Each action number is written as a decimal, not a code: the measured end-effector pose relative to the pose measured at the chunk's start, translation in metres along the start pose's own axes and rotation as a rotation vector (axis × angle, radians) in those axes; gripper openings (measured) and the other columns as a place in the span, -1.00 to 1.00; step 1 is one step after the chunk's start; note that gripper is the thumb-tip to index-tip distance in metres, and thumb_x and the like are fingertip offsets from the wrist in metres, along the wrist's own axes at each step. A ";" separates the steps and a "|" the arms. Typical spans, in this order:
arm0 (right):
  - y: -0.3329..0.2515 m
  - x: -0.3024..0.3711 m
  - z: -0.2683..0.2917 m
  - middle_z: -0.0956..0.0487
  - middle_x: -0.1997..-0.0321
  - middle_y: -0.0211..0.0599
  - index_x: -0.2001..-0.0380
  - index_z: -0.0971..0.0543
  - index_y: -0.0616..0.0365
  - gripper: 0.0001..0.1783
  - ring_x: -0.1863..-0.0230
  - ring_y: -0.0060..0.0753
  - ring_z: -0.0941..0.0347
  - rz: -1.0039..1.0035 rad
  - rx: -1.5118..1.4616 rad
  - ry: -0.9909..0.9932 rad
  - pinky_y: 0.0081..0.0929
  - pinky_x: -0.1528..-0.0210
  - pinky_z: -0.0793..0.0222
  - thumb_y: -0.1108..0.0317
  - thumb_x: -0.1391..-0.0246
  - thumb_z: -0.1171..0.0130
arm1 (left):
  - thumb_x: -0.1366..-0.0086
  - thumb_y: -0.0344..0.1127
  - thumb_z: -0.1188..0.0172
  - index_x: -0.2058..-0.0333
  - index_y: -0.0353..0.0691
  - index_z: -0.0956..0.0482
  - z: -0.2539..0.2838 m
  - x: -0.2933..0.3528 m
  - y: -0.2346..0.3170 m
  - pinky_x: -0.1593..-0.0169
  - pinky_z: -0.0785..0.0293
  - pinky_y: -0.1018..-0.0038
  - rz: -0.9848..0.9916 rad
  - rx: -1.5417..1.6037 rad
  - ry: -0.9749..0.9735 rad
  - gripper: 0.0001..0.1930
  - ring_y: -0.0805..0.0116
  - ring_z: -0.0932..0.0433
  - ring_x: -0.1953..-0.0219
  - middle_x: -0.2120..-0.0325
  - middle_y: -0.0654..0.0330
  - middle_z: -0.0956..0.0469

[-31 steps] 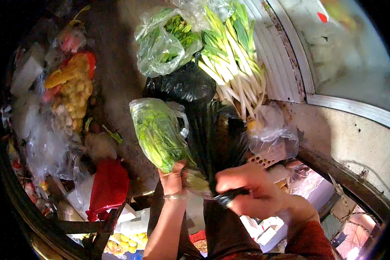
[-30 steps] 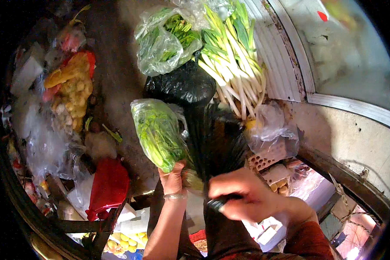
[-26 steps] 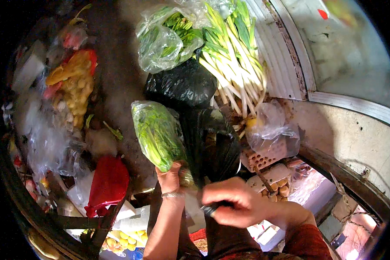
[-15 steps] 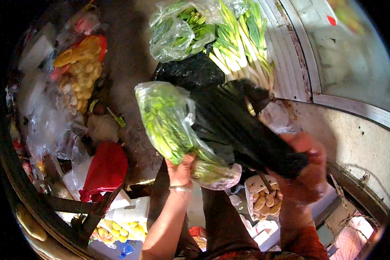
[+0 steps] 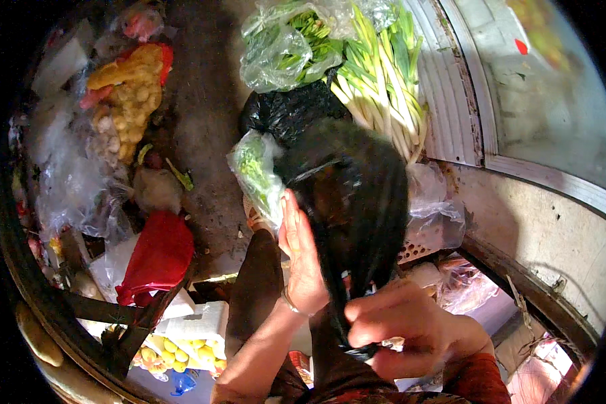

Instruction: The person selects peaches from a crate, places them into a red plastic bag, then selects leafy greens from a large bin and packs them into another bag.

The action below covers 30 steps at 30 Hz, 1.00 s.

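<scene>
My left hand (image 5: 301, 252) points upward along the left side of a black plastic bag (image 5: 357, 195). It is closed on a clear plastic bag of leafy greens (image 5: 257, 172), whose lower part is hidden behind my hand and the black bag. Lower right, my right hand (image 5: 407, 326) grips the gathered edge of the black bag, its fingers bent around the plastic. The black bag hangs puffed out in front of me, close against the greens; its inside cannot be seen well.
Beyond are another black bag (image 5: 286, 111), a clear bag of greens (image 5: 283, 54) and long green onions (image 5: 384, 81). Leftward lie a red bag (image 5: 158, 259), a net of pale yellowish produce (image 5: 131, 101) and loose clear plastic (image 5: 77, 175). Yellow fruit (image 5: 178, 353) sits lower left. A glass-panelled frame (image 5: 552, 172) stands right.
The black bag has swung upright and spread out, now covering part of the bagged greens. My right hand has moved left and down with its edge; my left hand has shifted slightly right.
</scene>
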State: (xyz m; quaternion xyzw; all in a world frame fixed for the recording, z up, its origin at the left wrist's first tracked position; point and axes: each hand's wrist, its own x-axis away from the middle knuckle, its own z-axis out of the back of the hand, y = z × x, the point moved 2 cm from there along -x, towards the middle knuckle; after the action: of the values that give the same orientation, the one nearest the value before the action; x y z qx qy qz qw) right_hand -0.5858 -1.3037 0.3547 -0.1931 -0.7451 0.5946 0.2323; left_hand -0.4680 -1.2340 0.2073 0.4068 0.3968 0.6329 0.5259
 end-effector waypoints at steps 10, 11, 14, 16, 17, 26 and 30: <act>0.040 -0.046 0.001 -0.40 0.53 -0.14 0.48 -0.38 0.22 -0.85 0.50 -0.02 -0.41 0.008 0.102 -0.225 -0.22 0.48 -0.27 0.38 0.09 -0.10 | 0.05 -0.27 -0.25 0.13 -0.24 -0.54 0.006 -0.012 -0.010 -0.15 -0.22 0.17 -0.153 0.211 -0.358 -0.56 0.07 -0.44 -0.07 0.12 0.08 -0.55; 0.046 -0.056 0.011 -0.42 0.55 -0.12 0.50 -0.39 0.21 -0.86 0.50 -0.02 -0.41 0.005 0.134 -0.264 -0.22 0.48 -0.29 0.40 0.09 -0.11 | -0.03 -0.27 -0.21 0.21 -0.25 -0.54 0.005 -0.007 -0.018 -0.05 -0.26 0.24 0.089 0.379 -0.326 -0.68 0.17 -0.44 0.05 0.23 0.14 -0.54; 0.100 -0.096 0.060 -0.46 0.56 -0.38 0.47 -0.48 0.17 -0.80 0.49 -0.51 -0.42 -0.400 -0.058 -0.084 -0.45 0.43 -0.35 0.26 -0.09 -0.14 | -0.28 -0.27 -0.10 0.47 -0.30 -0.53 0.000 0.016 -0.047 0.27 -0.37 0.47 0.841 0.845 -0.167 -0.77 0.46 -0.45 0.42 0.56 0.31 -0.48; 0.179 -0.120 0.108 -0.53 0.46 -0.44 0.32 -0.54 0.18 -0.84 0.44 -0.62 -0.42 -0.335 0.058 0.275 -0.56 0.35 -0.39 0.31 -0.13 -0.11 | -0.34 -0.32 -0.06 0.55 -0.24 -0.45 -0.014 0.005 -0.042 0.52 -0.26 0.62 0.991 0.662 -0.019 -0.74 0.55 -0.36 0.57 0.57 0.31 -0.49; 0.205 -0.126 0.138 -0.52 0.45 -0.42 0.29 -0.53 0.23 -0.83 0.46 -0.61 -0.42 -0.304 0.245 0.477 -0.58 0.37 -0.39 0.36 -0.13 -0.07 | -0.32 -0.33 -0.06 0.55 -0.29 -0.48 -0.017 0.002 -0.035 0.39 -0.24 0.57 0.969 0.579 -0.062 -0.74 0.59 -0.30 0.53 0.61 0.37 -0.42; 0.343 -0.176 0.202 -0.51 0.21 -0.21 -0.18 -0.23 0.23 -0.29 0.33 -0.47 -0.50 -0.604 0.390 0.907 -0.51 0.38 -0.38 0.28 0.04 -0.23 | -0.33 -0.18 -0.08 0.54 -0.20 -0.51 -0.008 -0.013 -0.036 0.56 -0.12 0.66 0.998 0.767 -0.013 -0.70 0.65 -0.27 0.64 0.64 0.38 -0.44; 0.346 -0.164 0.188 -0.56 0.30 -0.12 0.10 -0.46 0.26 -0.50 0.30 -0.23 -0.51 -0.500 0.694 0.893 -0.36 0.19 -0.41 0.32 0.17 -0.25 | -0.30 -0.26 -0.13 0.53 -0.21 -0.51 0.000 -0.020 -0.039 0.58 -0.09 0.65 1.165 0.846 0.151 -0.77 0.65 -0.23 0.65 0.64 0.41 -0.41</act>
State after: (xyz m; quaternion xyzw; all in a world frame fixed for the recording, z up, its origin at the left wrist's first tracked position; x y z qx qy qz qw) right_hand -0.5561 -1.4707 -0.0369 -0.1562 -0.3618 0.5915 0.7034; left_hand -0.4527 -1.2484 0.1686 0.6760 0.3616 0.6291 -0.1282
